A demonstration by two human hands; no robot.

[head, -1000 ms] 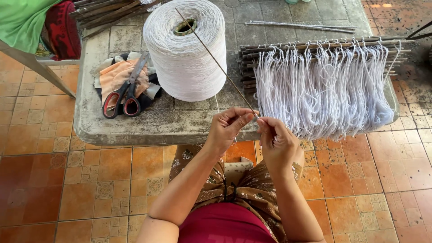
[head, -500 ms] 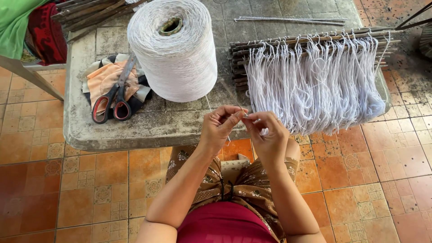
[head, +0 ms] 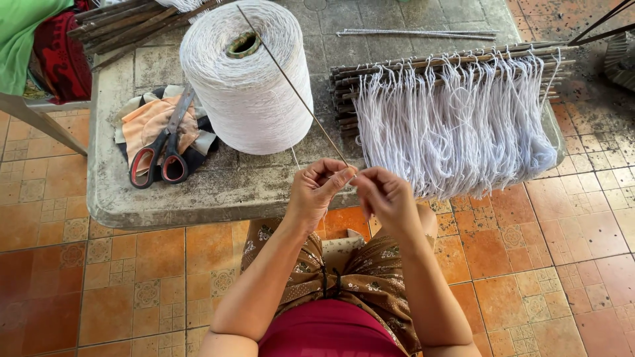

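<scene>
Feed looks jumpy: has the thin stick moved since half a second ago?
Yes. The thin stick now slants across the top of the white yarn cone; half a second ago it lay clear of it.

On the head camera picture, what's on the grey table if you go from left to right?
Scissors lying on cloth scraps → big white yarn cone → bundle of sticks with hanging white strings.

We cannot see the near end of the thin stick (head: 291,82); the left hand (head: 316,192) and right hand (head: 382,194) cover it. The green cloth (head: 23,33) is cut off at the frame's edge. Any thread between the fingers is too fine to tell.
</scene>
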